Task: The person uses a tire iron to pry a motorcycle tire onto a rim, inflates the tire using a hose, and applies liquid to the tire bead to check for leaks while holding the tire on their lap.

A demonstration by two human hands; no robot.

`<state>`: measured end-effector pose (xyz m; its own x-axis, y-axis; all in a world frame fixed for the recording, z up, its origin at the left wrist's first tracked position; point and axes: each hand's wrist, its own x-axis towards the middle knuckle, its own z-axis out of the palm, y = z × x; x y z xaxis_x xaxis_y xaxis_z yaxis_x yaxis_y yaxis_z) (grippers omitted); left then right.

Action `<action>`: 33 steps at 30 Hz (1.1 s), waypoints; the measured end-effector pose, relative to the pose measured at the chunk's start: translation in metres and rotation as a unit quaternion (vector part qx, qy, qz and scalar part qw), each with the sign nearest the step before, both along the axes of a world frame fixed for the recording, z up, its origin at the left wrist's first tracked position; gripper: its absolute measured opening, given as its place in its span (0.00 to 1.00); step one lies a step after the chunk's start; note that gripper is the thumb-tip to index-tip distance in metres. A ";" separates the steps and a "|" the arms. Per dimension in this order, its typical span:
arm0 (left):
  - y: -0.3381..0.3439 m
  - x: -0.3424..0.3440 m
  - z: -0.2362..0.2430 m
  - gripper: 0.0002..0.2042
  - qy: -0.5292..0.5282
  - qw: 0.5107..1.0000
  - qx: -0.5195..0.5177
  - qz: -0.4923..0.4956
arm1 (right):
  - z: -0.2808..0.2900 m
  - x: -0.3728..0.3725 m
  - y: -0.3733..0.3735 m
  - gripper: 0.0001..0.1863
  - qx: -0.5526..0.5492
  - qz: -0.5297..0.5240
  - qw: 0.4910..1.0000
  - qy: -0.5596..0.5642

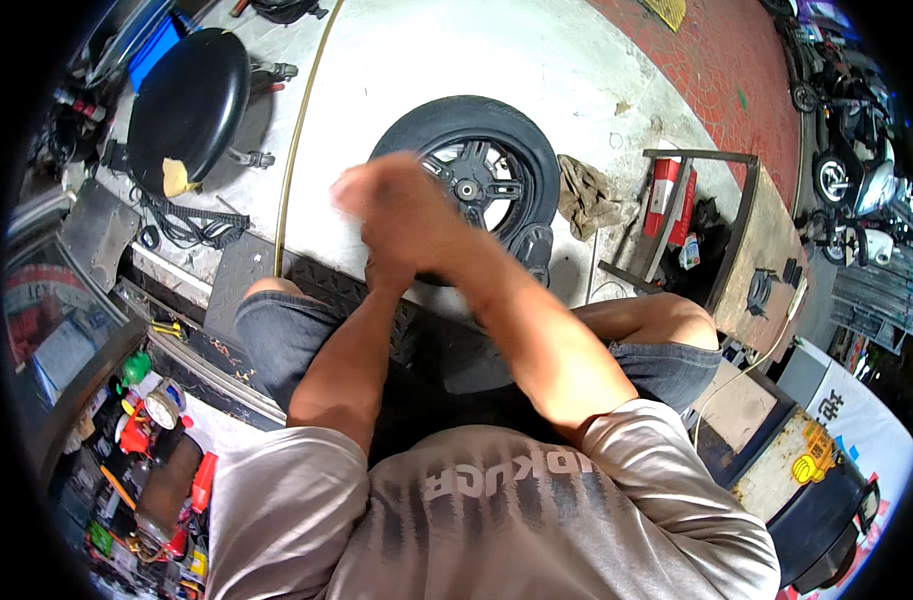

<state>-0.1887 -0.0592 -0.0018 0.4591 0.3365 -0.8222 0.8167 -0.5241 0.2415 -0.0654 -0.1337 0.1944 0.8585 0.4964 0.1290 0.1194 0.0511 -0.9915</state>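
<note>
Left of the wheel hub, blurred right hand overlaps left hand; both hands' opening, hold indiscernible. Tyre appears fitted; remaining work unclear.

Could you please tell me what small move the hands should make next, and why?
Perhaps move the right hand from over the left hand onto the wheel: the right largely hides the left, and no clear grip on the wheel shows through the blur.

The right forearm slants forward and leftward, its blurred right hand in front of the left hand, mostly hidden. The left forearm reaches forward. Both elbows are bent slightly.
</note>
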 end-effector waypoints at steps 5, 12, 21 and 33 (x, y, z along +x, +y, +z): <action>0.001 -0.009 -0.018 0.52 -0.052 0.998 0.011 0.013 | 0.002 -0.026 0.082 0.24 -0.067 -0.047 0.996 -0.042; -0.006 -0.002 -0.006 0.58 -0.002 0.998 0.062 -0.022 | -0.053 0.101 -0.014 0.25 0.045 -0.381 0.917 0.105; -0.008 0.005 0.006 0.58 -0.006 0.997 0.072 -0.016 | -0.112 0.055 -0.177 0.36 0.329 -0.604 0.648 0.328; -0.007 0.000 0.000 0.59 -0.017 0.997 0.073 -0.023 | -0.134 -0.015 -0.178 0.28 0.457 -0.591 0.574 0.335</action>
